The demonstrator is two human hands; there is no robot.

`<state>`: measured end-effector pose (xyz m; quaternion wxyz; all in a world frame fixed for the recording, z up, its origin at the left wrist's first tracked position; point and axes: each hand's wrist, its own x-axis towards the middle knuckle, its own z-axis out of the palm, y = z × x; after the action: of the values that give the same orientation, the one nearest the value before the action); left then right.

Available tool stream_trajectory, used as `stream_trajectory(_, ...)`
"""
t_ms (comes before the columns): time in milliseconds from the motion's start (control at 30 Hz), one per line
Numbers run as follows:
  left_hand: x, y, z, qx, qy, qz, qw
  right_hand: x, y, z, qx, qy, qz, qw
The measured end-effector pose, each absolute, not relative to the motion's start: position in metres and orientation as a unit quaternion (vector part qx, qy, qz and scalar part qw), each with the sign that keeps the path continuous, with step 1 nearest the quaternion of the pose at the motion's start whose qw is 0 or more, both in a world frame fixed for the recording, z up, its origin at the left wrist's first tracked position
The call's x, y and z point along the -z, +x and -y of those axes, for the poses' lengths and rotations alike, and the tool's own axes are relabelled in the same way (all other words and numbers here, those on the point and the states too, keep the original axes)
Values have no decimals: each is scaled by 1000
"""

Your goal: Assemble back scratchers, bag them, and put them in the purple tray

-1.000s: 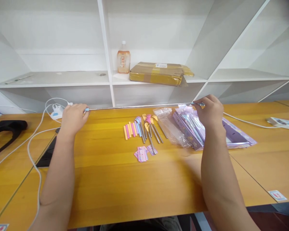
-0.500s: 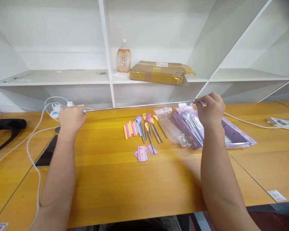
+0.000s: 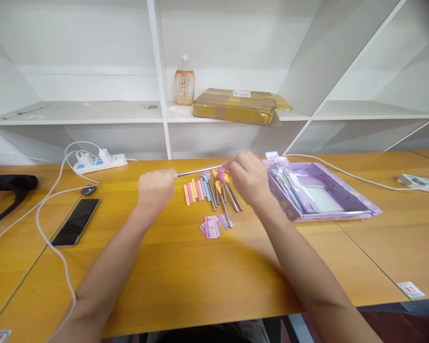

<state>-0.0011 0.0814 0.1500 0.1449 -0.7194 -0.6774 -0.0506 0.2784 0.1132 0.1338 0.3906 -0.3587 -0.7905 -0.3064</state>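
Silver rod (image 3: 199,170) sits with its long axis crosswise above the desk (image 3: 200,281), from our left grip (image 3: 156,189), closed on its bluish end, to our right grip (image 3: 248,180), closed around the other and nearer the hand-headed sticks (image 3: 219,185).

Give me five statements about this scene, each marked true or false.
1. The left hand and right hand hold one metal rod. True.
2. The phone lies on the shelf. False: it lies on the desk, near the mouse.
3. The coloured sticks lie side by side. True.
4. The bottle stands on the cardboard box. False: it stands beside it.
5. The tray is green. False: it is purple.
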Motion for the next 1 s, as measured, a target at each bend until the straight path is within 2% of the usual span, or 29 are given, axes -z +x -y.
stream_trajectory(167,-143,7,-68,60,-749,642,154,-128,230,-81,325,-283,810,396)
stream_trajectory(633,-144,5,-73,13,-777,614,136,-132,239,-87,236,-341,856,307)
stream_trajectory(1000,-148,8,-72,-4,-775,617,138,-135,240,-85,251,-350,855,289)
